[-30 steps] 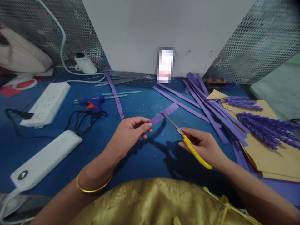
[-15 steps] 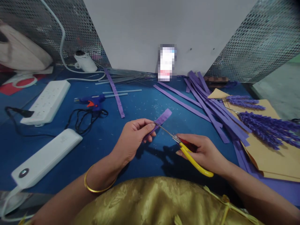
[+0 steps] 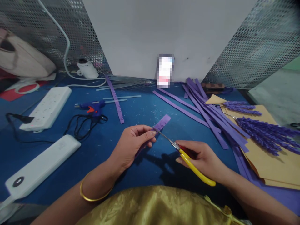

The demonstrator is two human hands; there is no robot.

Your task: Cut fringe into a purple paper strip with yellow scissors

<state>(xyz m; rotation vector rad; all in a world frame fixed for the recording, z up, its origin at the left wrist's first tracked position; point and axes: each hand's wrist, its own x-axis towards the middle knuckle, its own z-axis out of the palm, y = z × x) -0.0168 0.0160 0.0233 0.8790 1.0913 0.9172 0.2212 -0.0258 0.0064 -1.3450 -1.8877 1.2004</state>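
Note:
Between the thumb and fingers of my left hand (image 3: 134, 142) is a short purple paper strip (image 3: 162, 122), its free end pointing up and to the right. Fine lines cross the strip. My right hand (image 3: 202, 159) is closed round yellow-handled scissors (image 3: 197, 170), which also show some red at the grip. Their thin blades reach left to the strip's edge, right beside my left thumb. Whether the blades are apart is hard to make out. Part of the strip is hidden behind my left fingers.
Loose purple strips (image 3: 206, 109) and purple flower sprigs (image 3: 262, 134) on brown paper (image 3: 269, 165) lie at right. A blue glue gun (image 3: 93, 107), a fringed strip (image 3: 114, 100), a power strip (image 3: 47, 107) and a long white device (image 3: 44, 162) are at left. A phone (image 3: 165, 71) leans against the back panel.
The whole view has tilted slightly, so things sit a little lower in it. Both hands keep their holds, with the scissors still at the strip's edge.

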